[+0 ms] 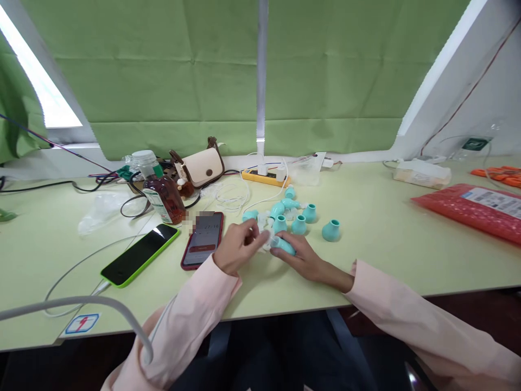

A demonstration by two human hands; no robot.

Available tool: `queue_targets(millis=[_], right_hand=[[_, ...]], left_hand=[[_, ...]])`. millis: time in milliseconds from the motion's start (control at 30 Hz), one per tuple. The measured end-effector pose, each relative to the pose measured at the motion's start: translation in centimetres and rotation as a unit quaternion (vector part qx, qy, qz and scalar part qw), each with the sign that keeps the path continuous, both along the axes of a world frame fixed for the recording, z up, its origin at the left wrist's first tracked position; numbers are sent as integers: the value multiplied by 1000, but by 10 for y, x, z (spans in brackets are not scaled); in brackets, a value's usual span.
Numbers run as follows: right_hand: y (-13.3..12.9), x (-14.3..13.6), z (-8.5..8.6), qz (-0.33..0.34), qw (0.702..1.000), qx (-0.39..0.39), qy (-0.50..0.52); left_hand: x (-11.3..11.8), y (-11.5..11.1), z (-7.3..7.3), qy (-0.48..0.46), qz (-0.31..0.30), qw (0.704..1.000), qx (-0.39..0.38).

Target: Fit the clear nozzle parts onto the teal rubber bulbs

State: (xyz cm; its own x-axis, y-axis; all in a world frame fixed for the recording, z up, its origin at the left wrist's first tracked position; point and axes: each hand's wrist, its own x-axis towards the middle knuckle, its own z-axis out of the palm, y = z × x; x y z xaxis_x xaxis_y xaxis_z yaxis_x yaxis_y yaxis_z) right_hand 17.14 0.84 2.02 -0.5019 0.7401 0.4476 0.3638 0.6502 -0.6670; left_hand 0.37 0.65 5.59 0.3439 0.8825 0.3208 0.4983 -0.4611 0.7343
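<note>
Bottle (163, 198) stands beside bag (203, 168). Green phone (140, 255) lies left of red phone (202, 238). Parcel (476, 214) at right bears what appears to be a label (494, 202).

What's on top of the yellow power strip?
White plugs sit on the yellow power strip. Whatever is right beneath the plugs is covered, so I can't see it.

Looks like an office or workroom, judging by the long desk (378, 255), yellow power strip (253, 177), green curtains (345, 70) and bubble mailer (451, 202).
</note>
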Motion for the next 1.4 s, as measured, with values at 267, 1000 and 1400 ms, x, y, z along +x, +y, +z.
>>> queue_targets(millis=[267,1000,1400], right_hand=[[-12,-1,1,50,998,21,-12],[14,64,19,-101,981,126,-108],[15,67,17,-155,950,112,-245]], left_hand=[[19,-1,-22,-195,-103,957,-190],[10,21,-38,320,-60,944,55],[29,39,-52,404,16,906,121]])
